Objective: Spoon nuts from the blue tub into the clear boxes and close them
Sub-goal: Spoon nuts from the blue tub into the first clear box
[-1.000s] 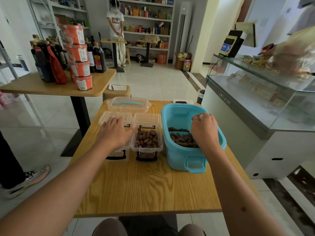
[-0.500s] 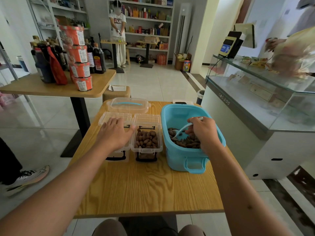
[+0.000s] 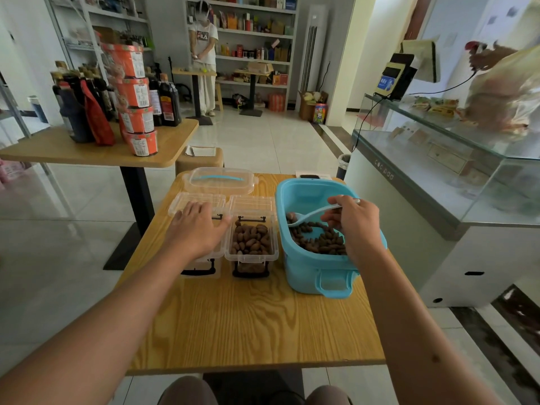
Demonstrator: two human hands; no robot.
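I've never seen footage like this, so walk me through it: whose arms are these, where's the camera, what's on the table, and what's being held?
There is no machine here. A person wears a wide-angle camera on the head, looking forward and down, so the two bare arms are their own. On the wooden table stand a blue tub holding nuts, two clear boxes with lids open, and a clear lid with a blue handle behind them. The right box is full of nuts; the left box is mostly hidden under the left hand, which rests on it. The right hand holds a pale spoon in the tub.
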